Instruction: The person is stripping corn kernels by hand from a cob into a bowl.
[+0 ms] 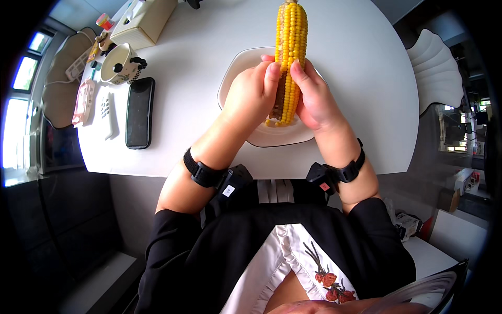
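Observation:
An ear of yellow corn (292,37) stands lengthwise between both hands above a white dish with a dark rim (270,138). Bare brown cob shows in a strip along its left side, where kernels are gone. My left hand (255,86) grips the ear from the left, thumb against the kernels beside the bare strip. From the right, my right hand (315,94) holds it too, with the thumb pressed on the kernel rows. Several loose kernels (274,123) lie in the dish under the ear's lower end. The fingers behind the ear are mostly hidden.
On the left of the white table (188,98) lie a black smartphone (140,114), a white remote control (107,114) and a pink packet (83,102). Behind them stand a patterned cup (119,64) and a tissue box (143,25). Shell-backed chairs (435,72) flank the table.

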`<state>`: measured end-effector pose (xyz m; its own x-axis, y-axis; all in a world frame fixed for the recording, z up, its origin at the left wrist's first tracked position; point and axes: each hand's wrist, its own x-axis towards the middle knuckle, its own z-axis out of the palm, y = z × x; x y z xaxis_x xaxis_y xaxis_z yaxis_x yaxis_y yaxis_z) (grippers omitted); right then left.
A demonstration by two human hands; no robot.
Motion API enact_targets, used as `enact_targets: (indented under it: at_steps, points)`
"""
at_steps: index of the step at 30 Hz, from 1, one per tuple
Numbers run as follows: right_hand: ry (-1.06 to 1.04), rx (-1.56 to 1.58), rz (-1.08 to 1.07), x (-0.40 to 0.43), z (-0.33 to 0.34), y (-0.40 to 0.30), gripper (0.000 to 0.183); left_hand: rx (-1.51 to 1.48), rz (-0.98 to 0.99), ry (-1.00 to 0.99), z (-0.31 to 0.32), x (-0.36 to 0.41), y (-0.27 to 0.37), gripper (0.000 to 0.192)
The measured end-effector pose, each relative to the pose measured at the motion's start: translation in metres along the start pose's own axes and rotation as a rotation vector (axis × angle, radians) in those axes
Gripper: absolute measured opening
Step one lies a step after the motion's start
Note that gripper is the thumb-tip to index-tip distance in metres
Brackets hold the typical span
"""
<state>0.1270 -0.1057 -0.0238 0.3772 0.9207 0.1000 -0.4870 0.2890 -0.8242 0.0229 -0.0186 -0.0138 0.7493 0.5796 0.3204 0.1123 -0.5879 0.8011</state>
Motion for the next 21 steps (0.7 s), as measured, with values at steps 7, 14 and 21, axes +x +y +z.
enact_targets:
  at_steps: [7,14,21]
  points:
    - [0.004,0.034,0.001,0.000,0.004,-0.002,0.039,0.066,-0.056,-0.054,-0.002,0.002,0.005,0.037]
    - [0.036,-0.024,-0.026,0.002,-0.001,-0.007,0.042,0.009,-0.035,-0.048,0.001,0.003,-0.004,0.032]
    - [0.126,-0.103,-0.065,0.003,-0.007,-0.012,0.039,-0.067,-0.034,-0.076,-0.009,0.002,-0.002,0.029]
